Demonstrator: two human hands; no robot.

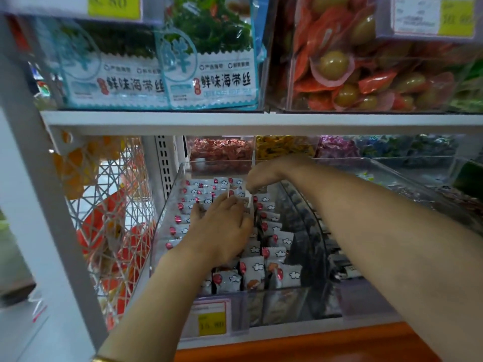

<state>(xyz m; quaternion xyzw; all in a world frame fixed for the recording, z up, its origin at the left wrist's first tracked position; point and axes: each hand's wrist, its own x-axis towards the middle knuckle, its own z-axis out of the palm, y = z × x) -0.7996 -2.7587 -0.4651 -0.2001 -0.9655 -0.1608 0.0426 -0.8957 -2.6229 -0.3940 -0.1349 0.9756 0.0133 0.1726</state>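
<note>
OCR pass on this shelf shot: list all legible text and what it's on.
"鲜味海带丝", plus a large circled "鲜": left seaweed packet and right seaweed packet, upper shelf.
Small print on both packets: too blurred.
"80": top-left price tag; leading digit unclear.
Top-right price tag: blurred, unreadable.
Lower price tag on the clear bin: blurred, unreadable.
White sachets in the bin: pictures only, no legible text.

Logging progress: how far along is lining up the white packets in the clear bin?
Done: the outer rows of packets stand in lines. In hand: the left hand rests on the middle row, the right hand reaches the back packets. Left: front packets lean unevenly.
</note>
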